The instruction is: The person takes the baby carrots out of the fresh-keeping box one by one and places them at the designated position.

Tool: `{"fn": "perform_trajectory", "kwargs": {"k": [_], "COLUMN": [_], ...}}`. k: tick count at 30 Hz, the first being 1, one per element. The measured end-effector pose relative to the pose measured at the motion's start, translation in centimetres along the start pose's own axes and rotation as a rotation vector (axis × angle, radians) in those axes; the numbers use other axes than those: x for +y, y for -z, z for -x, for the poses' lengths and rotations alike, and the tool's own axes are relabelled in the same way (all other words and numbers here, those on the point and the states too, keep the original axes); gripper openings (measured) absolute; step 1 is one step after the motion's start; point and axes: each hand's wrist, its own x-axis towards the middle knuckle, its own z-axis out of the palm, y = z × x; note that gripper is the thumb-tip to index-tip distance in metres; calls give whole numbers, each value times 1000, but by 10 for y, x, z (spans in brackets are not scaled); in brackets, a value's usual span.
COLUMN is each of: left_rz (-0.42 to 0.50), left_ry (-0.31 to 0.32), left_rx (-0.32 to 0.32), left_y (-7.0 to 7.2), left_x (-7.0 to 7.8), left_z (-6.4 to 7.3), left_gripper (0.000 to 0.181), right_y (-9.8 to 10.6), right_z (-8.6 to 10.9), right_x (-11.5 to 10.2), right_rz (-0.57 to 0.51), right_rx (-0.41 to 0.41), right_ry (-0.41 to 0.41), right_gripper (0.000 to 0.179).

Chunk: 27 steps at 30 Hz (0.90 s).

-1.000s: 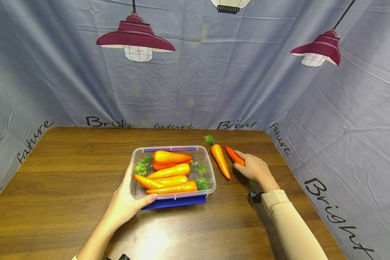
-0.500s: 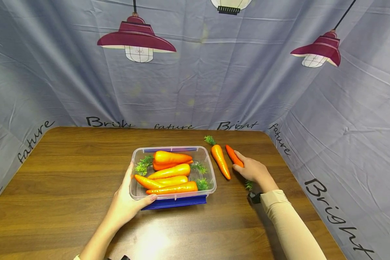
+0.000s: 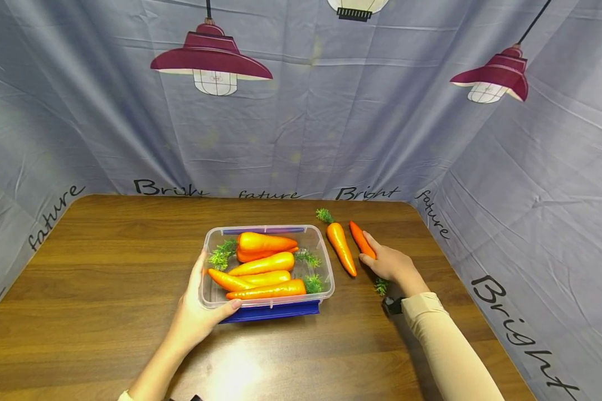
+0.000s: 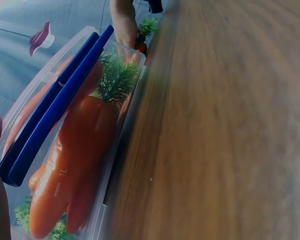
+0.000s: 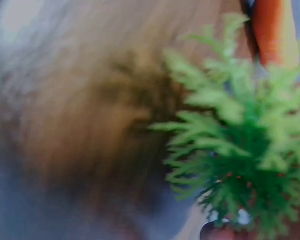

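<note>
My left hand [image 3: 198, 312] holds the left front corner of a clear plastic container [image 3: 326, 278], thumb on the front rim and fingers along the left side. Several orange carrots [image 3: 263, 264] with green tops lie inside it. Its blue latch [image 4: 55, 110] hangs open on the near side in the left wrist view. To the right, my right hand [image 3: 391, 263] grips a darker orange carrot [image 3: 362, 239] from above, its tip pointing away. That carrot's leafy top [image 5: 240, 130] fills much of the right wrist view, while the hand hides its thick end.
Another carrot [image 3: 340, 248] lies on the wooden table [image 3: 130, 267] between the container and my right hand, leaves toward the back. A grey printed curtain [image 3: 301, 139] hangs behind the table and along both sides.
The carrot in my right hand has turned slightly, its tip shifting a little farther back and its green top coming out from under the wrist. My left hand and the container stay put.
</note>
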Motion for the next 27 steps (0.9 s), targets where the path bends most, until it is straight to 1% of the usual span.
{"fn": "perform_trajectory", "kwargs": {"k": [3,5,8,10,12,14,16,18,20,22,25,27], "left_rz": [30,49,72,89,108,136,151,160,166,161,154,148], "left_ry": [-11,-18,-28,-33,-39,-46,-53,-56,-56,-52,-50,-48], "left_rx": [3,6,10,12,13,13,15,15,13,11,10,13], "left_y": [-1,-1,-2,-3,-4,-5,-6,-7,-7,-7,-7,-7], "left_x": [-1,-1,-1,-2,-3,-4,-4,-5,-5,-6,-5,-5], "left_z": [0,-1,-1,-1,-1,-1,-1,-1,0,0,1,1], "left_gripper": [121,120,120,120,120,120,119,119,118,118,118,118], "right_y": [4,7,15,21,28,35,41,46,49,49,47,45], "right_z": [1,4,8,10,12,15,20,25,31,36,44,47], "right_x": [-4,-8,-16,-23,-33,-46,-60,-76,-91,-106,-127,-139], "right_rz": [49,84,110,108,83,51,17,-16,-46,-69,-64,-39], "right_rx": [4,40,149,228,289,331,359,369,349,306,233,194], "right_ry": [-33,-52,-47,-9,47,122,213,312,426,524,647,694], "right_gripper": [78,80,80,78,74,71,68,65,63,62,61,60]}}
